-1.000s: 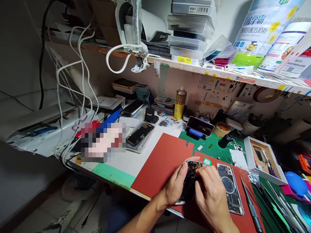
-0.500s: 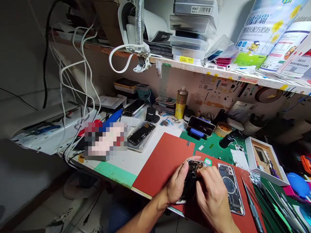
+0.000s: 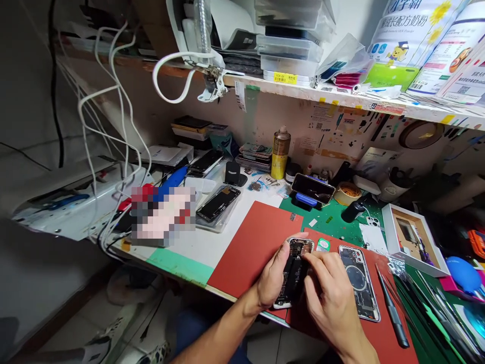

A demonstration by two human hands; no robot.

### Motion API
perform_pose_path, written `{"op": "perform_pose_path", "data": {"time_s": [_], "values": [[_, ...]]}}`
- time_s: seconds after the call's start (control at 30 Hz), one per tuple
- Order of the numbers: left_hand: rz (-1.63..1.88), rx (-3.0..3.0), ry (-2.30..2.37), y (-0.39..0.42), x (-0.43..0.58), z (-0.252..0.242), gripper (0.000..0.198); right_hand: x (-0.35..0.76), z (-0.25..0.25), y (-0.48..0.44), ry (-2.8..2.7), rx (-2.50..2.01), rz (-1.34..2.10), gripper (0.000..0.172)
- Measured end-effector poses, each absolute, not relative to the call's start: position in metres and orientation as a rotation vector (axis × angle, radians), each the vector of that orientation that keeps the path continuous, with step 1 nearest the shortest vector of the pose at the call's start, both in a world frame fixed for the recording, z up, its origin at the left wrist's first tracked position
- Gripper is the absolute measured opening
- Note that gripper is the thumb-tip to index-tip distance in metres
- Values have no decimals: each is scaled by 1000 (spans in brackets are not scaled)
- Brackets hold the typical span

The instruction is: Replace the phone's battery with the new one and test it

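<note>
My left hand [image 3: 273, 278] is closed round the left edge of an opened phone [image 3: 293, 278], whose bare inner parts face up. The phone is held tilted over the red mat. My right hand [image 3: 329, 283] has its fingers bent and drawn together at the phone's upper right inside. Whether something small sits between those fingertips is hidden. Right of my right hand lies a phone back housing [image 3: 359, 283] with a ring in its middle. Beside the housing rests a dark pen-shaped tool [image 3: 392, 308].
A red mat [image 3: 253, 247] covers the front of the bench. Several tweezers and thin tools [image 3: 435, 313] lie at the right. Behind stand a white box [image 3: 392, 237], a propped phone [image 3: 312, 189] and a yellow spray can [image 3: 280, 154]. A loaded shelf [image 3: 288, 93] runs above.
The view has shifted slightly, so the bench sits a little higher. More of the opened phone's inside shows between my hands. My right fingers stay at its upper part.
</note>
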State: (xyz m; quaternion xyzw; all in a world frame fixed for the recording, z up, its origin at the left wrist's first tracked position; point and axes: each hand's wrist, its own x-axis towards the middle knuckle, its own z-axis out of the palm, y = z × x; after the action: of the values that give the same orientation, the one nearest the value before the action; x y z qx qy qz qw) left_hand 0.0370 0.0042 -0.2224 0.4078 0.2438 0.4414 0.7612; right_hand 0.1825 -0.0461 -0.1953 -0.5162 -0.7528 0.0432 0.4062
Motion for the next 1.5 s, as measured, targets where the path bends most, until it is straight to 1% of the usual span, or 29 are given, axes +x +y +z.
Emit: {"op": "perform_pose_path", "data": {"time_s": [0.3, 0.47, 0.7, 0.93, 1.13, 1.5], "values": [[933, 834, 548, 4, 37, -220, 59, 184, -192, -46, -1925, -1335, 184, 33], [931, 875, 551, 3, 38, -221, 59, 182, -187, -46, -1891, -1359, 271, 23], [937, 867, 537, 4, 40, -218, 60, 182, -188, -49, -1891, -1359, 287, 18], [936, 850, 542, 4, 39, -215, 57, 183, -189, -50, -1877, -1338, 295, 20], [947, 884, 550, 4, 40, -215, 57, 182, -188, -54, -1854, -1338, 337, 19], [934, 877, 503, 5, 40, -220, 56, 186, -191, -53, -1903, -1309, 281, 13]]}}
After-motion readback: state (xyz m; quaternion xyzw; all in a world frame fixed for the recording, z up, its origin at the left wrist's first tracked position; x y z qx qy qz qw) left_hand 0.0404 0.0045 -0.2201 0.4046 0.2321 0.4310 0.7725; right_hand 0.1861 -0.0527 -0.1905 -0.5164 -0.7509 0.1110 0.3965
